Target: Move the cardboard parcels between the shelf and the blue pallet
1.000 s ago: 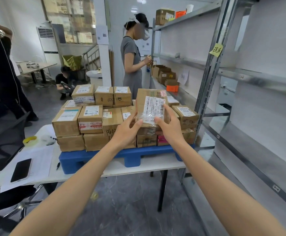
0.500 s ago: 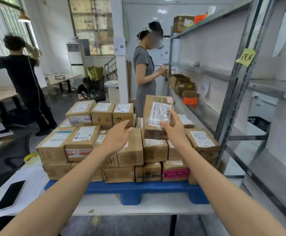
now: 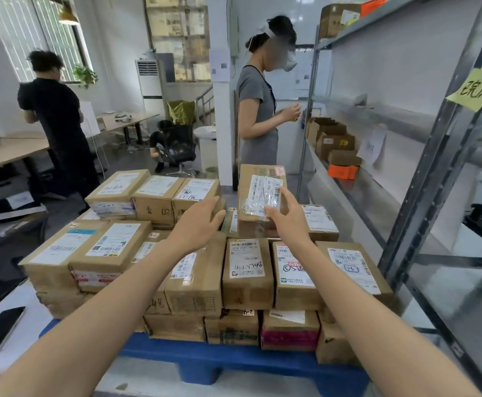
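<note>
Head view. Landmark: the blue plastic pallet (image 3: 234, 365), which sits on a white table and carries two layers of brown cardboard parcels.

Parcel in hand: an upright brown cardboard parcel with a crinkled plastic label sleeve (image 3: 258, 202), standing on end on the rear row of the pallet stack, right of centre and taller than its neighbours.

Right hand (image 3: 287, 217): fingers spread and laid against the front face and right edge of the upright parcel. Contact is there, but it is a flat steadying touch; the hand is not closed around the parcel.

Left hand (image 3: 198, 222): open, fingers loosely extended, holding nothing, hovering above the pallet's middle rows just left of the upright parcel and apart from it.

Grey metal shelf unit (image 3: 423, 179): right of the pallet; the lower tier nearest the pallet looks bare, and a few boxes sit further along it.

Judgement: a one-handed hold on a tall, end-standing parcel is poor. Bring the left hand onto the left face, squeeze evenly from both sides and lift straight up before swinging right toward the shelf. Risks: the slippery label sleeve under the fingertips, and tipping backward off the pallet's far side.
</note>
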